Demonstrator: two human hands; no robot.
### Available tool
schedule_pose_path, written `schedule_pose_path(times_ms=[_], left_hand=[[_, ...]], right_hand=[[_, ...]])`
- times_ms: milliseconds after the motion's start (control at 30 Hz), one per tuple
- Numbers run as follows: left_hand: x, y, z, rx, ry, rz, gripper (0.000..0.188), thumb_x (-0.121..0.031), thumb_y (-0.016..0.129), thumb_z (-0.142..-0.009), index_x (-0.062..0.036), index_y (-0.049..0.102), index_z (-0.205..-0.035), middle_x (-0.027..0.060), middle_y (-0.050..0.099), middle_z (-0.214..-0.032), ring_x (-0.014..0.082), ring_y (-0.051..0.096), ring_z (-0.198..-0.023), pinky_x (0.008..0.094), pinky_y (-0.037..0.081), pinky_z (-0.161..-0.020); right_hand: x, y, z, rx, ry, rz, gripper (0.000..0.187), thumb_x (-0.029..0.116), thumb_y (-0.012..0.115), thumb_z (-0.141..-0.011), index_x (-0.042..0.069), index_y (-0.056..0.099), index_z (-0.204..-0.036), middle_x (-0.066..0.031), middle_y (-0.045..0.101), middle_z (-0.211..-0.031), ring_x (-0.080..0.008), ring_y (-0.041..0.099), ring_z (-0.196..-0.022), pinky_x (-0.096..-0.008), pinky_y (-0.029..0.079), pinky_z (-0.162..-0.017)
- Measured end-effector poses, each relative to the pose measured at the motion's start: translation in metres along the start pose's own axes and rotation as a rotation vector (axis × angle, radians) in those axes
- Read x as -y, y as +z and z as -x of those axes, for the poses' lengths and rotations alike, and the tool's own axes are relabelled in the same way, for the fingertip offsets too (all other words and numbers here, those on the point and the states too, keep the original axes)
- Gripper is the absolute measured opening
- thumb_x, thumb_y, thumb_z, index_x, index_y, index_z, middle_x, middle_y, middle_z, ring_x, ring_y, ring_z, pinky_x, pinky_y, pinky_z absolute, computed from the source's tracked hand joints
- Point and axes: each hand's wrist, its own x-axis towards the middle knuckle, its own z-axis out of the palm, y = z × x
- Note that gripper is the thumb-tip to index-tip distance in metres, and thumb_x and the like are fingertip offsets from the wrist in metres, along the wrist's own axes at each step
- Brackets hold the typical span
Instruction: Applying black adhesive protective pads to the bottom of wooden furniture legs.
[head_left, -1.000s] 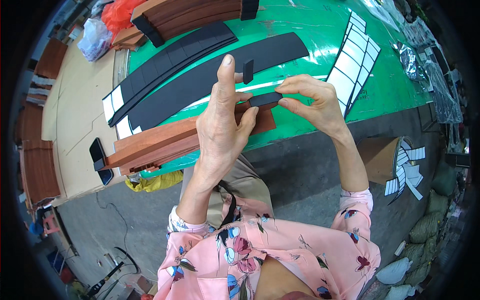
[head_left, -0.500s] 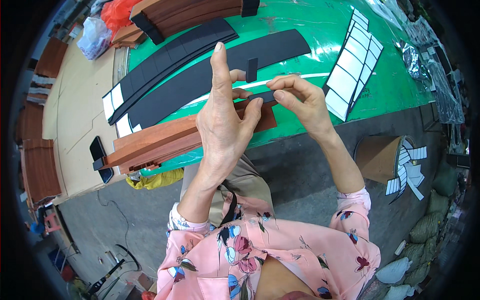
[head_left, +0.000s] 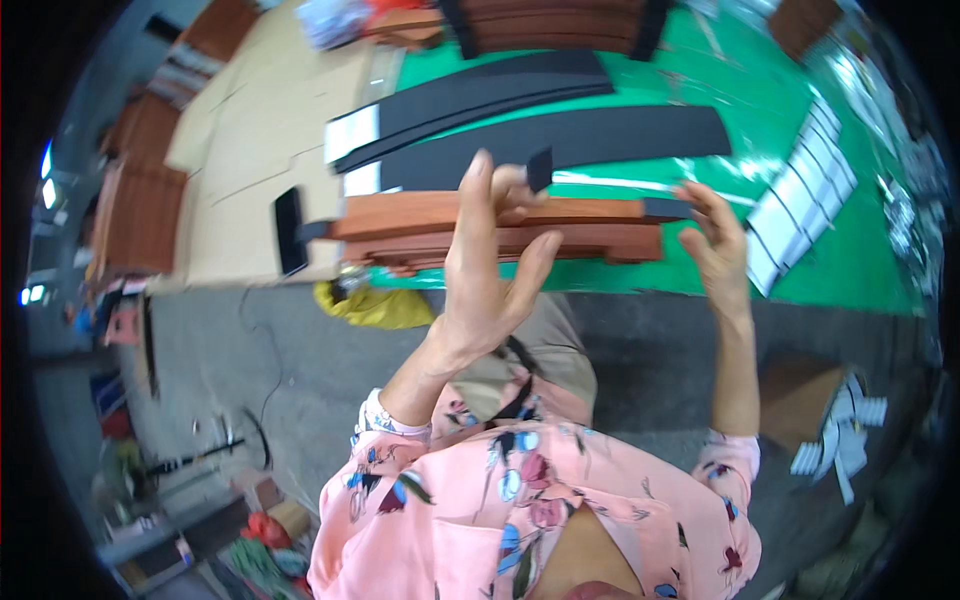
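The strip [head_left: 400,215], wood with a black piece at either end, lies over a stack of slats [head_left: 600,244] along the near edge of the green table [head_left: 860,275]. The left hand [head_left: 478,285] crosses it with thumb spread wide and one finger upright; its other fingers bend at the strip's far side, and whether they grip the wood cannot be told. A small black tab [head_left: 540,170] sits at those bent fingers, pinched or merely stuck there, which is unclear. The right hand [head_left: 718,245] has its thumb and fingers well apart beside the right end piece [head_left: 666,209]; blur hides any contact. The likeliest trouble is that end piece being nudged askew, should a right fingertip catch it while it is loosely seated. A light hold on the left could let the strip slide or tip on the uneven slats, and with the table's edge so near, one might drop to the floor [head_left: 640,350]. The tab could fall, or cling where it is unwanted, if the bent fingers loosen. A leftward push might also shove the left end piece [head_left: 316,230] into the phone [head_left: 288,235] (it lies just beside, dark-faced). As for brands or labels, none can be read; the white sheets [head_left: 805,195] show only dark lines, no legible writing.
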Motion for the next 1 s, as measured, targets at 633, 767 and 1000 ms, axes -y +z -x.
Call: schedule_pose_path(times_ms=[633,767,1000], left_hand=[[0.071,-0.150,0.052,-0.572,-0.646,0.092,0.060,-0.022,0.043,-0.095,-0.0110,0.007,-0.142,0.0152,0.040,-0.122,0.0143,0.056,-0.090,0.0284,0.046,-0.079],[0.066,-0.156,0.033,-0.568,-0.626,0.219,0.068,-0.020,0.050,-0.091,-0.0092,0.005,-0.142,0.0171,0.040,-0.120,0.0161,0.056,-0.090,0.0279,0.050,-0.071],[0.071,-0.166,0.025,-0.447,-0.658,0.338,0.084,0.002,0.058,-0.082,-0.0064,-0.001,-0.141,0.0187,0.034,-0.118,0.0177,0.056,-0.092,0.0259,0.050,-0.074]], right_hand=[[0.025,0.000,-0.001,-0.079,0.358,-0.003,0.030,0.011,0.057,-0.087,-0.002,0.054,-0.114,-0.0035,0.058,-0.093,-0.0078,0.056,-0.077,-0.0221,0.048,-0.070],[0.035,-0.002,-0.009,-0.096,0.426,-0.210,0.030,0.024,0.050,-0.092,0.000,0.058,-0.108,-0.0059,0.060,-0.092,-0.0100,0.058,-0.077,-0.0235,0.053,-0.069],[0.040,-0.002,-0.018,-0.100,0.523,-0.112,0.028,0.023,0.050,-0.092,-0.001,0.060,-0.101,-0.0058,0.059,-0.089,-0.0101,0.059,-0.074,-0.0227,0.053,-0.066]])
